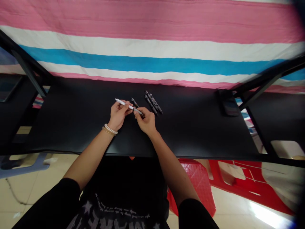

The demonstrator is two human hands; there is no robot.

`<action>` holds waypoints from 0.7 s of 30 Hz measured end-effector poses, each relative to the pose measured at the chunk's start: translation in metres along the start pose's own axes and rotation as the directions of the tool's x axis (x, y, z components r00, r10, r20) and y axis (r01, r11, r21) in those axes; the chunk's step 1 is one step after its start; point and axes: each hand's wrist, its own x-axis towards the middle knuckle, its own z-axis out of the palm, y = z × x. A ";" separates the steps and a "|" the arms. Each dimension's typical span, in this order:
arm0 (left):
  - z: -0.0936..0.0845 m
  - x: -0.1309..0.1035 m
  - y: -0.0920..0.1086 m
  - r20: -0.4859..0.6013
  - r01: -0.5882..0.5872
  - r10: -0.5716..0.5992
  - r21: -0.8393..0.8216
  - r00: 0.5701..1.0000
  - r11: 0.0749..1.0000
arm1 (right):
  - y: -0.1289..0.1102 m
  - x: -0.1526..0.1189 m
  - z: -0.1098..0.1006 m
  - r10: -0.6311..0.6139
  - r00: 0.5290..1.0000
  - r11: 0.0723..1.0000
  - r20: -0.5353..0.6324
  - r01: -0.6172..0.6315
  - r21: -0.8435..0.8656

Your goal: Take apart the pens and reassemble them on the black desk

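A white pen (pixel 121 102) with a dark grip section is held slantwise above the black table. My left hand (pixel 118 114) is closed on its white barrel, thumb on top. Pinched at the pen's darker lower right end is my right hand (pixel 146 121); its fingers partly hide the tip. Just behind the hands, one dark pen (pixel 134 102) lies alone on the table. To its right rests a small bunch of black and grey pens (pixel 153 103), side by side and slanting.
The black table (pixel 195 133) spans the view, with a striped cloth (pixel 152 49) along its far side. A dark phone-like object (pixel 229 102) lies at the right. Metal frame bars (pixel 30 73) rise at both ends. A red plastic stool (pixel 199 181) stands below the front edge.
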 end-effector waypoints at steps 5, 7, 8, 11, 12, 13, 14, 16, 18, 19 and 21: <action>0.000 -0.001 0.000 0.015 0.004 -0.004 0.008 1.000 1.000 | -0.002 0.000 -0.002 0.022 0.999 1.000 0.046 -0.022 0.000; 0.000 -0.001 0.000 0.012 0.003 -0.003 0.009 1.000 1.000 | -0.003 0.000 -0.002 0.015 0.999 1.000 0.029 -0.015 -0.007; 0.000 -0.001 0.000 0.010 0.003 -0.004 0.009 1.000 1.000 | -0.004 0.000 -0.002 0.008 1.000 1.000 0.015 -0.008 -0.004; 0.000 -0.001 0.000 0.002 0.008 -0.008 0.016 1.000 1.000 | -0.004 0.000 -0.002 -0.009 1.000 1.000 -0.019 0.010 0.029; 0.000 -0.001 0.000 -0.001 0.009 -0.009 0.019 1.000 1.000 | -0.004 0.000 -0.002 -0.008 1.000 0.999 -0.020 0.009 0.039; 0.000 -0.001 0.000 -0.002 0.009 -0.009 0.022 1.000 1.000 | -0.003 0.000 -0.002 -0.005 1.000 0.999 -0.019 0.006 0.046; 0.000 -0.001 0.001 -0.002 0.009 -0.009 0.024 1.000 1.000 | -0.002 0.000 -0.001 0.000 1.000 0.999 -0.018 0.000 0.051; 0.000 0.000 0.001 0.000 0.008 -0.008 0.026 1.000 1.000 | 0.000 0.000 -0.001 0.012 1.000 0.998 -0.019 -0.011 0.061; 0.000 0.000 0.001 0.003 0.005 -0.005 0.027 1.000 1.000 | 0.001 0.000 -0.001 0.018 1.000 0.997 -0.025 -0.016 0.070; 0.000 0.000 0.000 0.002 0.003 -0.003 0.025 1.000 1.000 | 0.002 0.001 -0.001 0.019 0.999 0.997 -0.029 -0.017 0.072; 0.000 0.000 0.000 0.000 -0.002 0.002 0.024 1.000 1.000 | 0.002 0.001 0.000 0.022 0.999 0.997 -0.033 -0.020 0.073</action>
